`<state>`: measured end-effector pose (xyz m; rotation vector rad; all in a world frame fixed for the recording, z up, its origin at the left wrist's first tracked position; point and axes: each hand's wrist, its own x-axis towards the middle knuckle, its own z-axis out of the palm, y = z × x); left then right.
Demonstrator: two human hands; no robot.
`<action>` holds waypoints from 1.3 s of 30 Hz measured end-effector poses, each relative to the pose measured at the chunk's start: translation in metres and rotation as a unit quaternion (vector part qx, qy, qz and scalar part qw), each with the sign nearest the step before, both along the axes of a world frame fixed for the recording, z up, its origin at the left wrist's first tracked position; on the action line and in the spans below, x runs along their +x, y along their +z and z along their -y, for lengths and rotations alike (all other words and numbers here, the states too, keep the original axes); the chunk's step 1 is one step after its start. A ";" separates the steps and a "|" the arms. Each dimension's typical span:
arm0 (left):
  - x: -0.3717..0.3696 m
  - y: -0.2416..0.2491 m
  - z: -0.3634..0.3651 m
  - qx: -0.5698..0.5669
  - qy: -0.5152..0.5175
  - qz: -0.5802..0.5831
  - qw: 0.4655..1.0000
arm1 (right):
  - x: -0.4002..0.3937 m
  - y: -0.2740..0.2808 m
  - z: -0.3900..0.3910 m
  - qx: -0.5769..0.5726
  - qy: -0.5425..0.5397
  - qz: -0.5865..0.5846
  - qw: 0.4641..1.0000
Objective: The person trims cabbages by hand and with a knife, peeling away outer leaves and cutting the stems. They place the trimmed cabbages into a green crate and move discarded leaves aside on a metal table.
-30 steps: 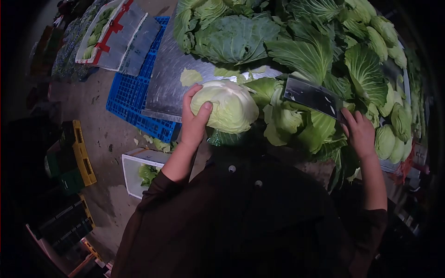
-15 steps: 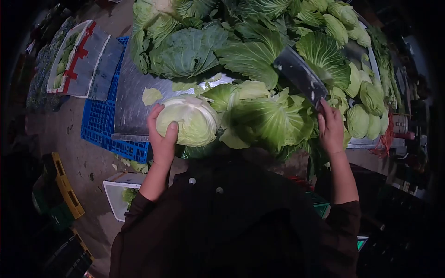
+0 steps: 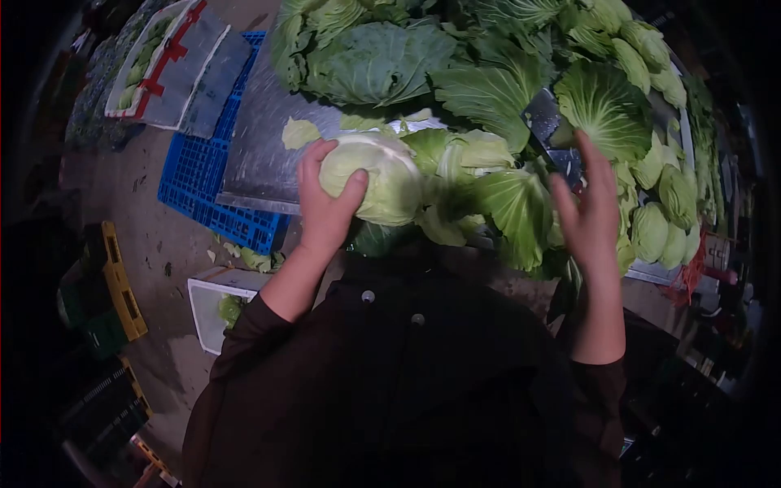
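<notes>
My left hand (image 3: pixel 327 199) grips the left side of a pale, trimmed cabbage (image 3: pixel 382 183), its thumb over the front and its fingers around the back. My right hand (image 3: pixel 592 211) is open, thumb and fingers apart, just in front of a cleaver (image 3: pixel 540 112). The dark, wet blade lies among the leaves, and its handle is mostly hidden. Between my hands are loose cut leaves (image 3: pixel 514 207) in light green. Behind the cleaver spreads a large outer leaf (image 3: pixel 604 110).
Untrimmed dark green cabbages (image 3: pixel 382 63) are piled at the back of the metal tabletop (image 3: pixel 264 154). Several pale cabbages (image 3: pixel 651 232) are heaped on the right. A blue crate (image 3: pixel 195 183) and a foam box (image 3: pixel 175 77) stand left. A white bin (image 3: pixel 205 317) sits below.
My right hand has let go of the cleaver and its fingers have spread. The view has shifted, so things appear farther right and higher. My left hand keeps hold of the cabbage.
</notes>
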<state>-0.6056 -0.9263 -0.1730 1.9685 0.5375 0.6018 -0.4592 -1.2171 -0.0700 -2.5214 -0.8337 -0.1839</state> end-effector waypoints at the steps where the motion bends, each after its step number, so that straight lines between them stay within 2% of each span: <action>1: 0.003 0.010 0.005 0.018 0.001 -0.014 1.000 | -0.019 0.007 -0.030 0.055 0.054 -0.059 0.995; 3: 0.010 0.014 0.013 0.029 0.011 -0.020 0.999 | -0.040 -0.031 -0.074 0.167 0.198 -0.246 0.934; 5: 0.015 0.019 0.018 0.039 -0.005 -0.045 0.998 | -0.048 -0.059 -0.120 0.063 0.249 -0.128 0.958; 6: 0.017 0.023 0.017 0.040 0.000 -0.045 0.998 | -0.046 -0.066 -0.128 0.063 0.254 -0.128 0.957; 8: 0.021 0.029 0.010 -0.185 -0.038 0.039 0.981 | -0.042 -0.075 -0.142 0.128 0.223 -0.146 0.955; 9: 0.022 0.020 -0.001 -0.247 -0.015 0.056 0.967 | -0.037 -0.075 -0.144 0.127 0.231 -0.146 0.954; 10: 0.021 0.011 -0.011 -0.246 -0.011 0.059 0.967 | -0.029 -0.074 -0.142 0.136 0.214 -0.199 0.947; 11: 0.019 0.001 -0.020 -0.309 0.017 0.011 0.951 | -0.022 -0.072 -0.139 0.143 0.195 -0.250 0.937; 12: 0.018 -0.009 -0.025 -0.369 0.044 -0.035 0.928 | -0.013 -0.070 -0.137 0.142 0.201 -0.248 0.937; 13: 0.020 -0.009 -0.022 -0.373 0.008 -0.028 0.927 | -0.004 -0.066 -0.134 0.216 0.163 -0.385 0.883; 14: 0.021 -0.006 -0.017 -0.370 0.008 -0.020 0.929 | 0.003 -0.062 -0.134 0.284 0.121 -0.509 0.804; 15: 0.021 -0.002 -0.007 -0.412 -0.022 0.004 0.911 | 0.002 -0.056 -0.131 0.309 0.114 -0.554 0.765; 16: 0.021 0.006 0.001 -0.453 -0.053 0.027 0.889 | -0.002 -0.050 -0.128 0.310 0.118 -0.549 0.767; 17: 0.022 0.009 0.005 -0.504 -0.065 0.111 0.854 | -0.007 -0.044 -0.124 0.350 0.122 -0.562 0.739; 18: 0.026 0.017 0.002 -0.502 -0.071 0.115 0.854 | -0.009 -0.039 -0.120 0.390 0.127 -0.573 0.709; 19: 0.027 0.030 -0.003 -0.518 -0.121 0.128 0.837 | -0.007 -0.036 -0.113 0.393 0.129 -0.568 0.712; 20: 0.030 0.042 -0.004 -0.531 -0.171 0.141 0.818 | -0.003 -0.033 -0.105 0.421 0.123 -0.598 0.671; 21: 0.036 0.054 0.000 -0.524 -0.179 0.145 0.820 | 0.002 -0.030 -0.098 0.449 0.121 -0.625 0.628; 22: 0.042 0.065 0.005 -0.498 -0.184 0.121 0.838 | 0.008 -0.027 -0.090 0.456 0.125 -0.617 0.629; 24: 0.051 0.075 0.016 -0.469 -0.199 0.094 0.855 | 0.015 -0.023 -0.069 0.495 0.140 -0.642 0.569; 25: 0.057 0.078 0.023 -0.456 -0.207 0.090 0.861 | 0.018 -0.026 -0.059 0.485 0.138 -0.623 0.598; 27: 0.069 0.086 0.035 -0.442 -0.231 0.083 0.863 | 0.019 -0.026 -0.041 0.517 0.140 -0.612 0.582; 28: 0.072 0.090 0.039 -0.458 -0.252 0.085 0.848 | 0.019 -0.024 -0.032 0.539 0.146 -0.610 0.563; 29: 0.078 0.092 0.043 -0.473 -0.274 0.085 0.833 | 0.016 -0.021 -0.024 0.549 0.140 -0.599 0.565; 32: 0.097 0.092 0.054 -0.489 -0.329 0.081 0.804 | 0.000 -0.013 -0.008 0.622 0.059 -0.554 0.550; 34: 0.105 0.091 0.063 -0.491 -0.366 0.049 0.789 | -0.010 -0.013 0.001 0.695 0.023 -0.499 0.517; 36: 0.111 0.086 0.072 -0.495 -0.413 0.009 0.765 | -0.022 -0.015 0.010 0.739 -0.010 -0.449 0.502; 38: 0.113 0.077 0.079 -0.449 -0.439 -0.070 0.775 | -0.039 -0.015 0.019 0.777 -0.048 -0.395 0.489; 39: 0.112 0.073 0.085 -0.450 -0.464 -0.091 0.758 | -0.050 -0.015 0.022 0.790 -0.081 -0.368 0.484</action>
